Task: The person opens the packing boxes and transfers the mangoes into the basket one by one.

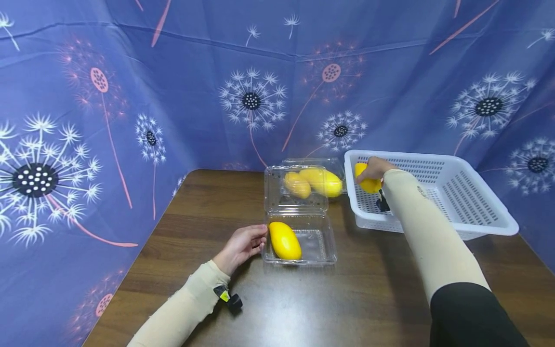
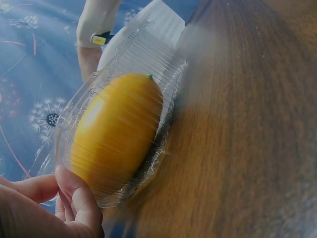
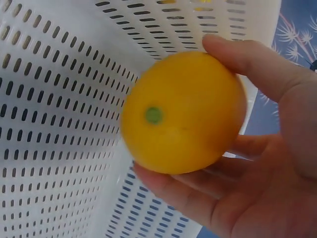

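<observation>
My right hand grips a yellow mango inside the white basket, near its left wall. The right wrist view shows the thumb on one side of the mango and fingers round the other. At the table's middle lies a clear plastic clamshell box with its lid raised. One mango lies in its left half. My left hand pinches the box's left rim between thumb and finger, as the left wrist view shows.
Behind the raised lid stands another clear box with mangoes in it, close against the basket's left side. A blue dandelion-print cloth hangs behind the brown wooden table.
</observation>
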Demonstrator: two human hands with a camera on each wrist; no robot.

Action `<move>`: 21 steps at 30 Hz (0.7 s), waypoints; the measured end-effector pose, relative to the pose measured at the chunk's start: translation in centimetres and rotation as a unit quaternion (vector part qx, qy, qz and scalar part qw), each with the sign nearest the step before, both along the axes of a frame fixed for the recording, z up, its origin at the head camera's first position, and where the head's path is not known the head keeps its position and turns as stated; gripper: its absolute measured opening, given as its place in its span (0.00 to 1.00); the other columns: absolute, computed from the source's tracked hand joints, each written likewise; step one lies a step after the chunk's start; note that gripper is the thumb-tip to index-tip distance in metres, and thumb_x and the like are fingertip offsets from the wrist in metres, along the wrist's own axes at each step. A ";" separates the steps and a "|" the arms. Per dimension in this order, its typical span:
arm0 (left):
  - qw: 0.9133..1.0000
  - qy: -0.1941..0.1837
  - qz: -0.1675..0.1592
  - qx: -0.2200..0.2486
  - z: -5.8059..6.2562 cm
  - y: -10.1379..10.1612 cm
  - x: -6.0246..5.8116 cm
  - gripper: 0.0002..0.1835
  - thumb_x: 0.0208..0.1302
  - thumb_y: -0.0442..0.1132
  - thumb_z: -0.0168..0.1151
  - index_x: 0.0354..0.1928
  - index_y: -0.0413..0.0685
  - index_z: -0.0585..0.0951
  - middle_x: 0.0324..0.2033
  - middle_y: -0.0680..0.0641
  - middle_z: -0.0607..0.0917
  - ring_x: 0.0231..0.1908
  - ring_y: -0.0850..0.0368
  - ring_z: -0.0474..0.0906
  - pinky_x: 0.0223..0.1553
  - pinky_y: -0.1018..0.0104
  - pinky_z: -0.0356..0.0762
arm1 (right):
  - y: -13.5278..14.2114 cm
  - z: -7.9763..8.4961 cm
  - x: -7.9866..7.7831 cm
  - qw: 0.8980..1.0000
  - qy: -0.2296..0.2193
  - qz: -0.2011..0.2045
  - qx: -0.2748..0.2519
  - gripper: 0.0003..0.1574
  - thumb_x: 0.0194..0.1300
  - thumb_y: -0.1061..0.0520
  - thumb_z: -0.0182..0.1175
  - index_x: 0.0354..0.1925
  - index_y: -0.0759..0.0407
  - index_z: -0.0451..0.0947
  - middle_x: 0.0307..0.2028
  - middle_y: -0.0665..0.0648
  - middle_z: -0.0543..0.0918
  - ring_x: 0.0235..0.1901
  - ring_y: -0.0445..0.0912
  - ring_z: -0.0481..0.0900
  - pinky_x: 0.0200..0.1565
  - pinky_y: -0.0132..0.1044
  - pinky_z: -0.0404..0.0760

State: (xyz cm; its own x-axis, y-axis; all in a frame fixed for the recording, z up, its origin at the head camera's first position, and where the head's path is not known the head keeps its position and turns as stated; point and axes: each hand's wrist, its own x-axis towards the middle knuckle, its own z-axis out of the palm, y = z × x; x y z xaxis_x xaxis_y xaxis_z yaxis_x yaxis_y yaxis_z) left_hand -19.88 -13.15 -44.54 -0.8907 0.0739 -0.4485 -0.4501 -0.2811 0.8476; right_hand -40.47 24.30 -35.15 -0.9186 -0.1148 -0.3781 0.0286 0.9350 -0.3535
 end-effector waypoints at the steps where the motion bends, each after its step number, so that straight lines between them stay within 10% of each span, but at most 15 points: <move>1: 1.000 -0.002 0.002 0.001 0.0 0.0 0.0 0.17 0.68 0.33 0.57 0.56 0.33 0.73 0.25 0.54 0.80 0.24 0.65 0.74 0.28 0.77 0.74 | 0.0 -0.2 -0.1 1.000 -0.003 -0.003 0.008 0.36 0.53 0.48 0.71 0.47 0.74 0.69 0.38 0.67 0.79 0.36 0.55 0.78 0.34 0.41 0.82; 21: 1.000 -0.003 0.007 0.006 -0.1 0.0 0.0 0.16 0.68 0.32 0.56 0.56 0.33 0.73 0.25 0.53 0.80 0.25 0.64 0.74 0.28 0.76 0.75 | -0.2 -2.3 0.1 0.999 -0.035 -0.013 0.020 0.34 0.56 0.50 0.68 0.51 0.72 0.70 0.42 0.67 0.75 0.40 0.56 0.74 0.39 0.43 0.79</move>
